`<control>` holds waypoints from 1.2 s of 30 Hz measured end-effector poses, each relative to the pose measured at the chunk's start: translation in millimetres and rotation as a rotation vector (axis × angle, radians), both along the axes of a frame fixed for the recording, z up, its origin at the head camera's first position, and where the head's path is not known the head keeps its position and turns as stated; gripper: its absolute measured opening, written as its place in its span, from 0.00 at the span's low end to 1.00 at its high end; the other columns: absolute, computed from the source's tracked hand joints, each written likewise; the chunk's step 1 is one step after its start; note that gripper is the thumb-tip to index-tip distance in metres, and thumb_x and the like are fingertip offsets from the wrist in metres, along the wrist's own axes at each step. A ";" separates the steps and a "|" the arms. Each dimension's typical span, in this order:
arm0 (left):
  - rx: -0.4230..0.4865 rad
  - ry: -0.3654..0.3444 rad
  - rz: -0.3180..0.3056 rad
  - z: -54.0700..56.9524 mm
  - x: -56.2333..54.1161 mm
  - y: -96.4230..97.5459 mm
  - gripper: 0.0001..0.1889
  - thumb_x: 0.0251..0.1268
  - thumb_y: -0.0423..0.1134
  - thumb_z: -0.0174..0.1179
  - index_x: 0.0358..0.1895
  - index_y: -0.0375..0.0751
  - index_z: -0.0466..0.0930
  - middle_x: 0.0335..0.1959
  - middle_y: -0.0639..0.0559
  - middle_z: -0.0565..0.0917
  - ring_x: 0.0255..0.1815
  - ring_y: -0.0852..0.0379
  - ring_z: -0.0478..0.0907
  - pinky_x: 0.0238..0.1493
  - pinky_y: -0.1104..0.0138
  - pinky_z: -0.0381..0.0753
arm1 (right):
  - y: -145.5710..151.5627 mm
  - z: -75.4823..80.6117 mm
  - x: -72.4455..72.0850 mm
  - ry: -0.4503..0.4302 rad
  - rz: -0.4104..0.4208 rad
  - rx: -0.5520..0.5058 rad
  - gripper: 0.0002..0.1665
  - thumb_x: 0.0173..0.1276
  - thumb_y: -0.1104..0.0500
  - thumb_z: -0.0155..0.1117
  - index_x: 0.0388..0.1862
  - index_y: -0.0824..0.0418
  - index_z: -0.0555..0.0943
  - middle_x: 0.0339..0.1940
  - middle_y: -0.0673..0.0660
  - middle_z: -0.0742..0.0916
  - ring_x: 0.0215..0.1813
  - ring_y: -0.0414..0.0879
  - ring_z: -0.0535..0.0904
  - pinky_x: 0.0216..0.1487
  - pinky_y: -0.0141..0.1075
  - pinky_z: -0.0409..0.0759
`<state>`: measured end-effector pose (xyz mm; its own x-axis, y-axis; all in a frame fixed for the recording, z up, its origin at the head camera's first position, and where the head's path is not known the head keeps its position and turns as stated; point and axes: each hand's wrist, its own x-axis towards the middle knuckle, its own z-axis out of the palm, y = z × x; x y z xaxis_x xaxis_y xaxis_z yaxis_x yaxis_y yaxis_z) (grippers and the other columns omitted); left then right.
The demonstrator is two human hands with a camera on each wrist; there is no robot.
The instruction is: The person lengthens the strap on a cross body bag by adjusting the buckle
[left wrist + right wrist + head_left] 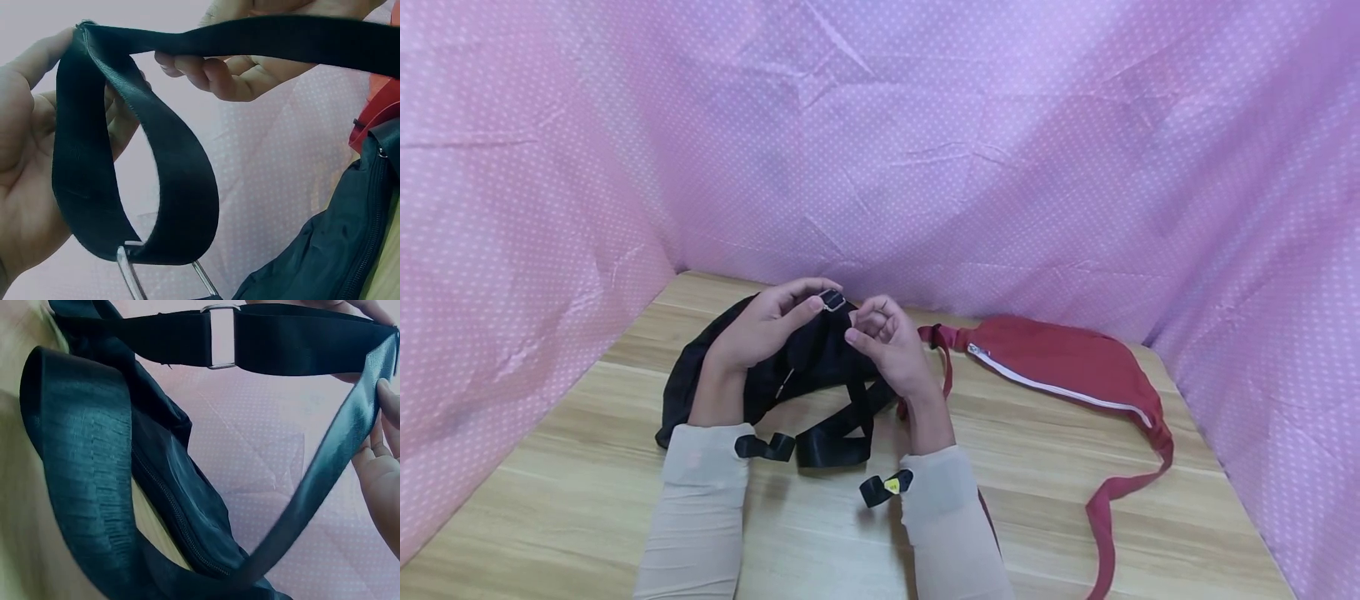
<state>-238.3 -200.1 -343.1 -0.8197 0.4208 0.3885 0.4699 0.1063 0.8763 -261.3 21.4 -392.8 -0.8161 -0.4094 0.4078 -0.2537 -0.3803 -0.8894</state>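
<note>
A black waist bag [688, 375] lies on the table, its black webbing strap [181, 169] raised in both hands. My left hand [752, 329] pinches the strap beside a metal slider buckle [832, 301] between thumb and fingers. Below those fingers the strap hangs in a loop through a metal ring [129, 275], also in the right wrist view. Just to the right, my right hand [891, 346] holds a strap length close to the slider, its thumb and curled fingers on the webbing. More strap [87, 456] droops from there toward the bag.
A red waist bag [1060, 362] with a white zipper lies at the right of the wooden table [820, 550]; its strap [1101, 517] trails to the front edge. Pink dotted cloth [880, 167] hangs behind and at both sides. Black bands [767, 447] are on both wrists.
</note>
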 end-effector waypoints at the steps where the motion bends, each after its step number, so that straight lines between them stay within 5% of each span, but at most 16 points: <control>1: -0.007 -0.008 0.003 0.2 0.0 -0.3 0.20 0.82 0.41 0.52 0.67 0.33 0.74 0.58 0.41 0.83 0.55 0.53 0.80 0.57 0.68 0.78 | 0.4 0.3 -0.5 0.005 -0.014 0.023 0.19 0.67 0.79 0.62 0.46 0.58 0.75 0.39 0.47 0.87 0.42 0.41 0.82 0.45 0.30 0.80; 7: -0.036 -0.027 0.005 5.2 2.3 -0.9 0.20 0.80 0.40 0.55 0.68 0.35 0.74 0.58 0.42 0.82 0.56 0.52 0.80 0.58 0.68 0.78 | 2.4 6.8 0.4 0.067 -0.118 0.150 0.15 0.68 0.70 0.69 0.52 0.68 0.80 0.40 0.53 0.86 0.45 0.46 0.82 0.48 0.33 0.82; 16: -0.072 0.039 -0.002 8.4 1.5 -0.8 0.21 0.78 0.37 0.57 0.68 0.30 0.73 0.60 0.43 0.81 0.59 0.52 0.79 0.61 0.68 0.76 | 4.3 20.4 7.5 0.113 -0.164 0.194 0.19 0.68 0.67 0.71 0.57 0.66 0.83 0.44 0.56 0.87 0.49 0.49 0.83 0.53 0.37 0.82; 22: -0.089 0.078 -0.035 6.8 -1.1 -4.7 0.19 0.75 0.31 0.59 0.66 0.30 0.76 0.56 0.43 0.83 0.57 0.50 0.81 0.59 0.67 0.78 | 2.1 24.9 10.0 0.094 -0.193 0.290 0.19 0.70 0.63 0.71 0.58 0.66 0.84 0.45 0.60 0.88 0.47 0.48 0.84 0.54 0.37 0.82; 29: -0.116 0.030 -0.092 7.8 -0.7 -9.1 0.20 0.73 0.29 0.62 0.65 0.29 0.76 0.57 0.42 0.84 0.59 0.48 0.81 0.60 0.66 0.79 | 3.3 23.0 7.0 0.060 -0.203 0.357 0.15 0.74 0.58 0.68 0.54 0.66 0.86 0.48 0.60 0.89 0.50 0.47 0.84 0.57 0.38 0.80; 36: -0.287 0.020 -0.083 5.1 0.9 -17.0 0.20 0.72 0.35 0.65 0.64 0.36 0.78 0.57 0.47 0.85 0.58 0.52 0.81 0.63 0.57 0.76 | 6.4 19.2 4.0 0.026 -0.202 0.415 0.14 0.74 0.57 0.67 0.52 0.64 0.86 0.46 0.58 0.89 0.47 0.49 0.85 0.54 0.39 0.83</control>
